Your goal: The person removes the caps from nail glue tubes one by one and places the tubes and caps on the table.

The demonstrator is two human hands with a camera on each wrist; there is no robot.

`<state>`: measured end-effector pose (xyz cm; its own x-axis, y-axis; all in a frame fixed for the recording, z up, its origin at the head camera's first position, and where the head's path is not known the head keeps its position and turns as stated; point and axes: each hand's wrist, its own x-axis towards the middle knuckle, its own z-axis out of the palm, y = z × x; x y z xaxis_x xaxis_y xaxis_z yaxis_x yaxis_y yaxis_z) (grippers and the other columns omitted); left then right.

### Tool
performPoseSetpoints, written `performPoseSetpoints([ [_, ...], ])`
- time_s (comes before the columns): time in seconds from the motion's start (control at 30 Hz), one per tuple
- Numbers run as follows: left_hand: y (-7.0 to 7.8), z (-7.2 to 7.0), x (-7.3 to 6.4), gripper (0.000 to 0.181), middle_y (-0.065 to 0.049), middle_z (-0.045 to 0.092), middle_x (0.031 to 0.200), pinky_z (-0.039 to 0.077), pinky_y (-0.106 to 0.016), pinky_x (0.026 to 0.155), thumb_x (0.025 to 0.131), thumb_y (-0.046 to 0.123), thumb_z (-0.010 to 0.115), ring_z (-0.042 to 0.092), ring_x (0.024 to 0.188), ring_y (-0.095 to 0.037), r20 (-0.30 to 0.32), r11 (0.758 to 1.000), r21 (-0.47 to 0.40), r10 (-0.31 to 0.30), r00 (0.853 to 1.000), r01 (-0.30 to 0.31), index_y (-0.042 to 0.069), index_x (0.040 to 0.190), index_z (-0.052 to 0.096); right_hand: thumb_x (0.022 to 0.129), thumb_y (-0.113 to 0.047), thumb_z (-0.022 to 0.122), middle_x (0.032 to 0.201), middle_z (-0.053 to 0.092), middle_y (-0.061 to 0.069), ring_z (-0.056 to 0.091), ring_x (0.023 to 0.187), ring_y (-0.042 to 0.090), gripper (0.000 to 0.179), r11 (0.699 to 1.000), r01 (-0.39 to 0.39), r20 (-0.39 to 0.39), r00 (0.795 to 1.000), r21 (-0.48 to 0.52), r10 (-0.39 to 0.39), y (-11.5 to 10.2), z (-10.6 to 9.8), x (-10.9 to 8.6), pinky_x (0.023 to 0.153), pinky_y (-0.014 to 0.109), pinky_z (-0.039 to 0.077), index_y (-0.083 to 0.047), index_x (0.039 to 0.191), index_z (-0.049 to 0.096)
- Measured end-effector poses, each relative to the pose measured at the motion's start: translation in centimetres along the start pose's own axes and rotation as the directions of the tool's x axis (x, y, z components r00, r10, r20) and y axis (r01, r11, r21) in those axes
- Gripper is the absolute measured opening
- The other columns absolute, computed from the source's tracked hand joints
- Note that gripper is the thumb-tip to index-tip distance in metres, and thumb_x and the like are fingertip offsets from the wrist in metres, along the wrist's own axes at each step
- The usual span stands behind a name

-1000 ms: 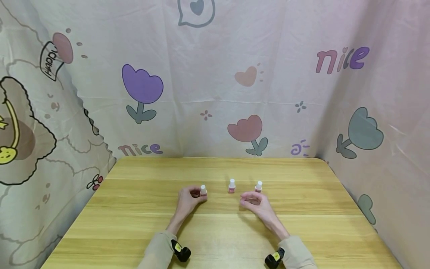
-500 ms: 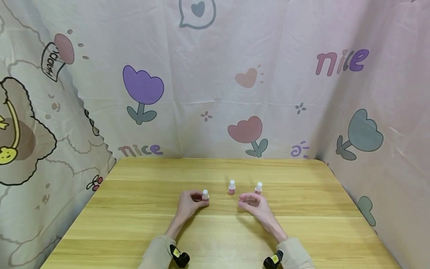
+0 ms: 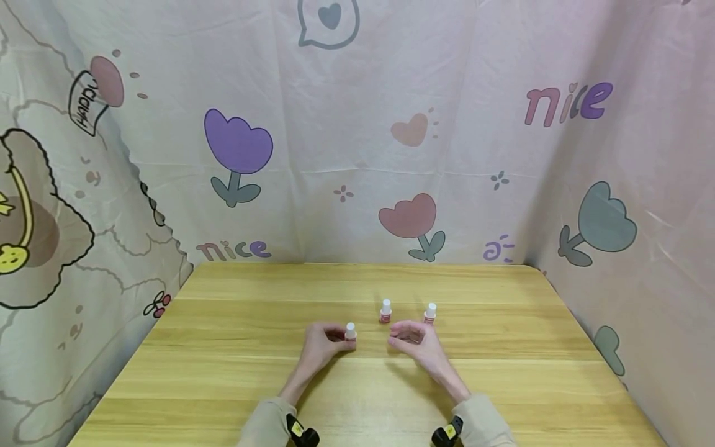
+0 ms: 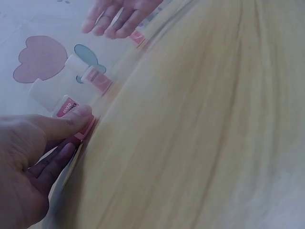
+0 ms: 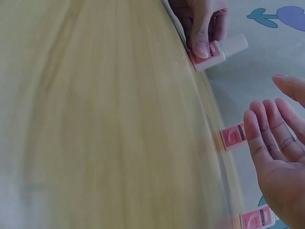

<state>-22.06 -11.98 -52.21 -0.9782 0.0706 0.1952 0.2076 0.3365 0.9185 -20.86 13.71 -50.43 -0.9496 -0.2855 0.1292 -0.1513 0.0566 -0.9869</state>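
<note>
The left hand [image 3: 321, 345] pinches a white-capped bottle [image 3: 350, 333] between thumb and fingers; whether it touches the surface [image 3: 268, 292] is hard to tell. At 3 o'clock, the right hand [image 3: 427, 348] is loosely curved, thumb parted from fingers. Three bottles show altogether: the pinched one, a second bottle [image 3: 385, 312] at its 2 o'clock, and a third bottle [image 3: 429, 311] farther off, between 2 and 3, base hidden behind the right hand.
</note>
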Motion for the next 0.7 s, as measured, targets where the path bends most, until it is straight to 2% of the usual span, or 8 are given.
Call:
performPoseSetpoints([
  [0.23,0.3,0.7,-0.2,0.022,-0.014,0.078,0.085,0.056,-0.019,0.066,0.069,0.005,0.090,0.068,0.070,-0.005,0.060,0.999,-0.012,0.032,0.998,-0.031,0.004,0.088,0.079,0.087,-0.006,0.076,0.111,0.066,0.035,0.067,0.088,0.002,0.040,0.999,0.025,0.028,0.999,-0.045,-0.024,0.2,0.9,0.3,0.085,0.020,0.056,0.015,0.117,0.061],
  [0.47,0.3,1.2,-0.4,0.020,-0.013,0.078,0.082,0.056,-0.018,0.065,0.069,0.006,0.091,0.070,0.070,-0.009,0.084,0.998,-0.002,0.061,0.995,-0.061,0.005,0.085,0.079,0.087,-0.006,0.075,0.112,0.065,0.038,0.067,0.088,0.002,0.037,0.997,0.055,0.058,0.997,-0.053,-0.052,0.3,1.5,0.5,0.086,0.020,0.056,0.014,0.115,0.062],
  [0.7,0.5,1.4,-0.4,0.018,-0.012,0.078,0.079,0.054,-0.017,0.064,0.069,0.008,0.091,0.067,0.067,-0.004,0.116,0.997,-0.008,0.075,0.990,-0.075,0.006,0.082,0.079,0.088,-0.007,0.075,0.113,0.066,0.038,0.068,0.089,0.002,0.034,0.996,0.068,0.082,0.995,-0.057,-0.063,0.3,1.8,0.7,0.084,0.021,0.056,0.014,0.113,0.064],
])
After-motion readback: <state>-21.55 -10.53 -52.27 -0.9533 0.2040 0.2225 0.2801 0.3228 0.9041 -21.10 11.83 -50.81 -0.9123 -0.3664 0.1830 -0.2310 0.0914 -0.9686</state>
